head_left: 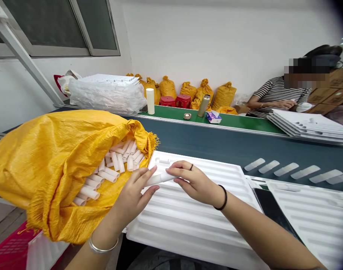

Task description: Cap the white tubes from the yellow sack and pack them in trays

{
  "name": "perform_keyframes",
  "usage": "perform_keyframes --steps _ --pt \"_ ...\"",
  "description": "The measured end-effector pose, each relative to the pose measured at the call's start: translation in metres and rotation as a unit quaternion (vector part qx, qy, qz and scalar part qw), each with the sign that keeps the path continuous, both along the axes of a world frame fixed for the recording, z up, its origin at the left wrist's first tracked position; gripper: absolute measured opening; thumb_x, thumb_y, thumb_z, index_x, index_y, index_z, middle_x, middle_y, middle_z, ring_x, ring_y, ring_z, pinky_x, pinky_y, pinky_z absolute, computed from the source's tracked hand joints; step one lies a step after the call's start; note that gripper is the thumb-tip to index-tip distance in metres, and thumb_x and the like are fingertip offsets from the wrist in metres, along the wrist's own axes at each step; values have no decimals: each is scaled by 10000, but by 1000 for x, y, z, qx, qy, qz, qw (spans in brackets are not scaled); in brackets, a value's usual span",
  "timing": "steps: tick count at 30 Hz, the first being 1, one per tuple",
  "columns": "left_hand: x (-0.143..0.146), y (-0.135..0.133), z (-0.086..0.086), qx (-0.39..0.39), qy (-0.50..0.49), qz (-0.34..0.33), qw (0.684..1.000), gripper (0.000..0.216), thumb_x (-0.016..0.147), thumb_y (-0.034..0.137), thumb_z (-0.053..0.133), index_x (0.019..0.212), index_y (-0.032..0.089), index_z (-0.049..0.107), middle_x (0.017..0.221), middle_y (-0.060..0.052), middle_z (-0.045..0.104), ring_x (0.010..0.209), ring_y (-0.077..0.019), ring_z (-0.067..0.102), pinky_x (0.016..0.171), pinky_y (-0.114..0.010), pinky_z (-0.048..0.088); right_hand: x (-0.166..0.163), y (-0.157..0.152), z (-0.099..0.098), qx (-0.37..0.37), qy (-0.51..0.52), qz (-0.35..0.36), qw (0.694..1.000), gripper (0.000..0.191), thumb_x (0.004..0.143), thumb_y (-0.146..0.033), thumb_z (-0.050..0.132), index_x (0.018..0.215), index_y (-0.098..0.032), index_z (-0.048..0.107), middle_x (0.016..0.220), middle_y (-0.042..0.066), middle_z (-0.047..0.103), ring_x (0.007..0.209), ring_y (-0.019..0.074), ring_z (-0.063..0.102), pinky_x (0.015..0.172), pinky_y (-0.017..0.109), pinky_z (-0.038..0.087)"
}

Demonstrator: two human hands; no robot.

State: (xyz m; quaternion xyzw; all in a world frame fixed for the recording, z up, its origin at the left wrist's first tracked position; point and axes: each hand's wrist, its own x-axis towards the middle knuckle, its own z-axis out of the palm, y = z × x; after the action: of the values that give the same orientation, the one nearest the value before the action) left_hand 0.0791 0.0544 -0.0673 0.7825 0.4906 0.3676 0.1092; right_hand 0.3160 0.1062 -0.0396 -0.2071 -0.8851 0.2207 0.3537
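Observation:
Between my two hands is a white plastic tube (161,177), lying nearly level above a white ridged foam tray (194,221). Thumb and fingers of my left hand (133,193) close round its left end. My right hand (195,183) pinches the right end, where a second piece seems to meet the tube; the fingers partly hide the joint. Just behind, a small white cylindrical piece (164,161) rests in a groove of the tray. To the left, an open yellow woven sack (56,150) lies on its side with several loose white tubes (106,175) at its mouth.
Several translucent tubes (286,169) lie in a row on the dark conveyor belt (216,140). A black flat panel (273,210) separates two trays. Across the belt stand a thermos (203,105), a tissue box (213,117) and stacked trays (309,125), where a person (275,93) works.

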Motion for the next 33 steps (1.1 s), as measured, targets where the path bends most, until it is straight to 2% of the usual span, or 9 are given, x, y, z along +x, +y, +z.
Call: perform_keyframes --steps 2,4,6,8,14,16,20,25,33 --pt "0 -2 2 -43 -34 24 998 522 877 343 550 1366 207 427 1222 -104 577 1055 -217 573 892 -349 493 5 -3 2 7 17 -26 999 365 903 -108 474 1248 -214 530 1136 116 561 1086 190 540 922 369 481" --pt "-1 -4 4 -113 -70 12 991 424 892 361 521 1284 200 514 1130 -80 641 954 -201 620 799 -310 523 9 -5 1 8 32 -51 998 338 906 -135 490 1231 -226 523 1118 106 583 1062 194 555 907 378 487" --pt "-1 -6 5 -144 -94 -8 985 327 898 361 512 1172 203 596 1052 -56 680 905 -190 641 757 -285 528 13 -7 0 1 31 -65 997 310 915 -171 497 1217 -237 520 1090 94 608 1023 195 577 872 374 500" --pt "-1 -8 5 -117 -93 -10 989 300 891 338 532 1147 203 607 1056 -53 684 933 -192 642 790 -286 521 15 -7 -1 -9 20 -73 997 283 920 -208 502 1201 -237 528 1076 90 627 985 193 598 841 361 508" --pt "8 -14 10 51 -16 -20 998 309 884 176 538 1193 183 554 1080 -71 665 1009 -182 611 890 -285 480 21 -11 -1 -48 0 -110 993 247 921 -305 509 1143 -220 576 1025 87 670 863 181 623 750 313 508" --pt "11 -15 10 94 0 -22 995 353 875 133 543 1223 188 526 1088 -75 654 1013 -181 601 899 -294 474 23 -13 0 -98 8 -119 988 250 919 -330 506 1118 -210 597 929 71 674 769 163 613 687 291 504" --pt "16 -16 10 151 22 -26 988 462 847 78 567 1284 202 481 1077 -84 635 1009 -196 585 899 -329 474 23 -17 0 -264 59 -99 958 294 901 -396 522 1060 -169 621 730 28 616 631 128 575 589 254 496" --pt "17 -16 8 200 65 -19 977 592 823 32 580 1361 223 424 1066 -93 626 966 -203 591 864 -341 486 20 -19 1 -422 120 -69 896 322 852 -426 593 1011 -148 626 751 24 613 589 98 554 575 244 498" --pt "11 -19 3 240 116 -39 963 632 820 15 587 1389 216 399 1049 -94 644 969 -195 591 853 -340 494 19 -18 -6 -557 123 -51 820 365 808 -470 635 923 -123 638 688 15 626 510 70 536 492 204 457"
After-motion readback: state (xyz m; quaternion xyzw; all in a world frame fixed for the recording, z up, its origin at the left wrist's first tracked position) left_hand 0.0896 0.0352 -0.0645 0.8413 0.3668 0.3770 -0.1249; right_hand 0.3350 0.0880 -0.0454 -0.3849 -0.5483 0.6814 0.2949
